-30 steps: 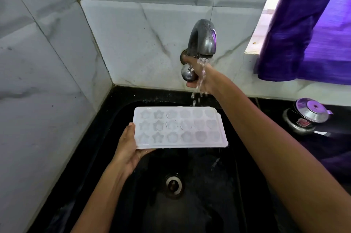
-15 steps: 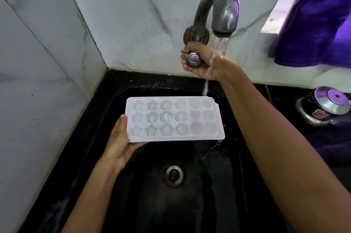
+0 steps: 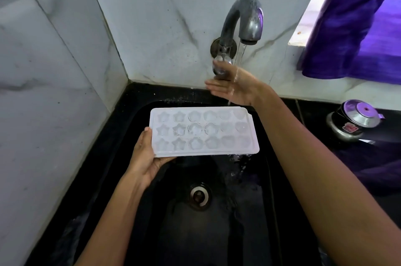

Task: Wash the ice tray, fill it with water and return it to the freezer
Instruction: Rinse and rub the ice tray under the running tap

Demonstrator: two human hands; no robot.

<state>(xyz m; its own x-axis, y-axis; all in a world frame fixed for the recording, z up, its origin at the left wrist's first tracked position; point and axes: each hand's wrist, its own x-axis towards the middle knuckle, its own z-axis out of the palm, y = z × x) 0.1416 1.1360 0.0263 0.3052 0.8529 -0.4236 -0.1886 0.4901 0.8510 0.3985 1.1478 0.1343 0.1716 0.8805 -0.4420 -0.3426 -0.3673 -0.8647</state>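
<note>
A white ice tray with star, flower and heart moulds is held level over the black sink. My left hand grips its left end from below, thumb on the rim. My right hand is just under the tap's round knob, fingers spread and flat, holding nothing. A thin stream of water runs from the metal tap across my right hand and down past the tray's far right corner.
Marble-look tiles line the wall behind and to the left. The drain sits in the sink floor below the tray. A steel pressure cooker stands on the black counter at right, under a purple curtain.
My right hand has let go of the tap knob and opened flat below it. Water still runs. The tray stays in my left hand, held about the same.
</note>
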